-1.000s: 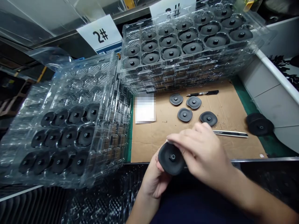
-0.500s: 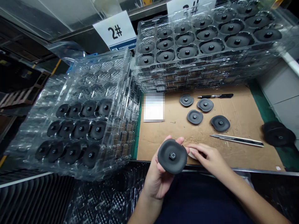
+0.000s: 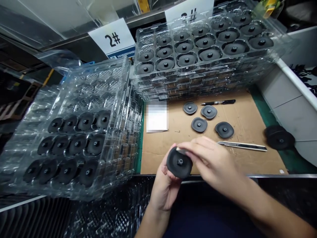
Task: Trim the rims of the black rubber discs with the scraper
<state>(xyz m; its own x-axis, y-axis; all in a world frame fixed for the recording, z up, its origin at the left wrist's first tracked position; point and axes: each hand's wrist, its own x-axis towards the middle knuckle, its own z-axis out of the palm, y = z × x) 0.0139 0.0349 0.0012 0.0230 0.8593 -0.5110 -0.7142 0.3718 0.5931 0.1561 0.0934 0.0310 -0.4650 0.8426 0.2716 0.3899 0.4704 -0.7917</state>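
Observation:
My left hand (image 3: 164,185) holds a rounded black disc (image 3: 178,170) with a small raised hub in its middle, face up, above the front edge of the cardboard. The fingers of my right hand (image 3: 210,158) are pinched at the disc's upper rim. Between them shows a bit of a small white piece (image 3: 182,150), mostly covered, whose kind I cannot make out. Beyond my hands, several similar discs lie loose on the cardboard, the nearest disc (image 3: 224,130) just past my right hand.
A utility knife (image 3: 244,146) and a black pen (image 3: 218,102) lie on the cardboard (image 3: 158,155). Stacked clear trays with black discs stand at the left (image 3: 116,122) and back (image 3: 173,77). More discs (image 3: 281,140) sit at the right, by a pale wall (image 3: 279,89).
My right hand has risen from the cardboard and come left onto the disc's rim, bringing the small white piece. The left hand still holds the disc. The view has shifted slightly.

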